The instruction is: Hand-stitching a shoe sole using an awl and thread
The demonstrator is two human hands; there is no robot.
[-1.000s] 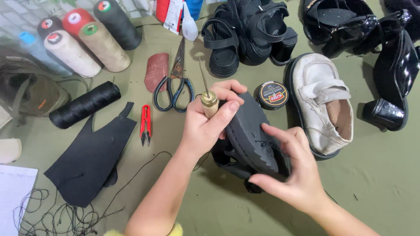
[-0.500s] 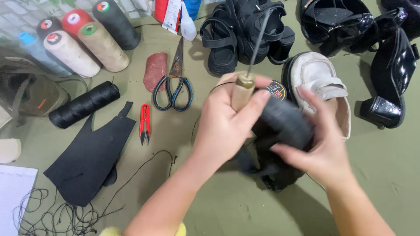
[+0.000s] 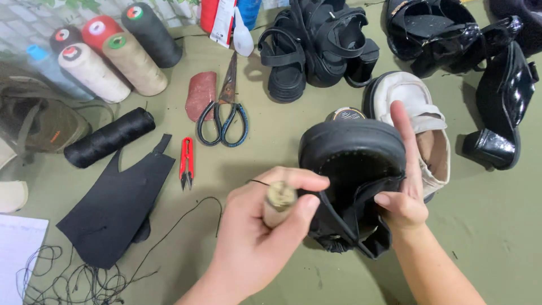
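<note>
Left hand (image 3: 257, 237) gripping wooden awl handle (image 3: 279, 202) against black shoe (image 3: 350, 169), right hand (image 3: 403, 192) steadying shoe, scissors (image 3: 223, 116) left of shoe, cream shoe (image 3: 420, 121) just behind

Left grip (image 3: 265, 226) fisted — right grip (image 3: 403, 186) clasped, forefinger raised.

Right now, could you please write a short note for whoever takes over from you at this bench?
Left hand: gripping the wooden-handled awl, its tip hidden at the black shoe.
Right hand: steadying that shoe, sole facing up.
Nearby: scissors, red thread snips, black thread spool, black leather piece.
Done: a line of stitching shows around the sole's edge.
Left: cannot tell how much stitching remains.
</note>
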